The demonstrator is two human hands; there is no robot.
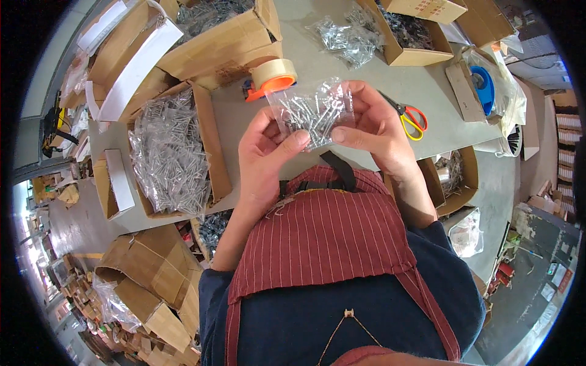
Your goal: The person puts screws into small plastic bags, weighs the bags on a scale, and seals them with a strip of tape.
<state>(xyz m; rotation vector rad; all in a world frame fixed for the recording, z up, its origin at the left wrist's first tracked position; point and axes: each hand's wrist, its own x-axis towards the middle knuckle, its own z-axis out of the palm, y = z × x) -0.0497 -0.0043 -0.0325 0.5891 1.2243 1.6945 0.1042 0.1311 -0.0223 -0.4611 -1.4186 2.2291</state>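
Between my hands, over the near edge of the table, is a small clear plastic bag of silvery screws (314, 116). My left hand (264, 149) pinches its lower left part, thumb in front and fingers behind. On the other side, my right hand (375, 125) grips the bag's right edge, its thumb pressed on the lower corner. Just beyond the bag stands an orange tape dispenser with a roll of tan tape (273, 74). Scissors with red and yellow handles (414, 122) lie to the right of my right hand.
An open carton (210, 143) full of bagged screws stands at the left, with another large carton (226, 58) behind it. Loose bags of hardware (348, 39) lie on the grey table (299, 30). A far-right box holds a blue tape dispenser (482, 90).
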